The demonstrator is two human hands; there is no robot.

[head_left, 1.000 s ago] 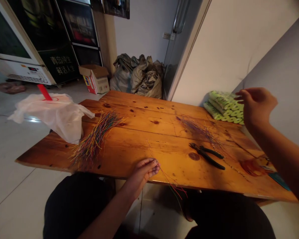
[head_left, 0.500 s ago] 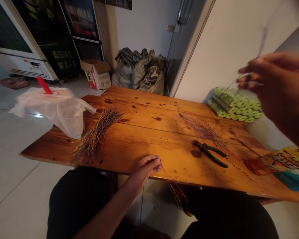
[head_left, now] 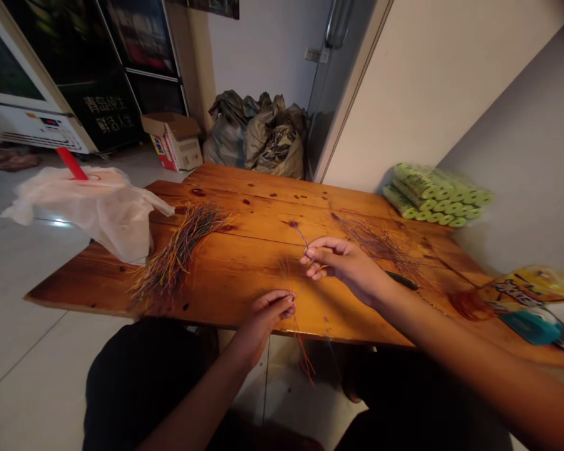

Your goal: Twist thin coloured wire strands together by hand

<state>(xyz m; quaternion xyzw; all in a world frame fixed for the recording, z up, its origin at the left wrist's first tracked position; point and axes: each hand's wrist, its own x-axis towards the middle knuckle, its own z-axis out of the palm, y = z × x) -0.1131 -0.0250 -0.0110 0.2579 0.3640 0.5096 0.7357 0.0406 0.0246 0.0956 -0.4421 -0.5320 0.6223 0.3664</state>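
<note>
My left hand (head_left: pixel 273 313) pinches a few thin wires near the table's front edge; their red ends (head_left: pixel 304 360) hang below the edge. Just above and to the right, my right hand (head_left: pixel 331 257) is closed on a thin bluish wire (head_left: pixel 301 234) that sticks up past the fingertips. A thick bundle of coloured wires (head_left: pixel 181 247) lies to the left. Another, looser pile of thin wires (head_left: pixel 380 241) lies to the right, behind my right hand. The pliers (head_left: pixel 402 280) are mostly hidden by my right forearm.
The wooden table (head_left: pixel 244 263) carries a white plastic bag (head_left: pixel 108 207) at left, green-wrapped rolls (head_left: pixel 437 197) at back right, an orange-labelled bottle (head_left: pixel 526 285) and a teal object (head_left: pixel 531 326) at right. Grey sacks (head_left: pixel 263 134) and a cardboard box (head_left: pixel 176 144) stand behind.
My right hand has come down and left from the upper right, with a wire in it, to beside my left hand. My left hand still holds its wires. The pliers have become mostly covered.
</note>
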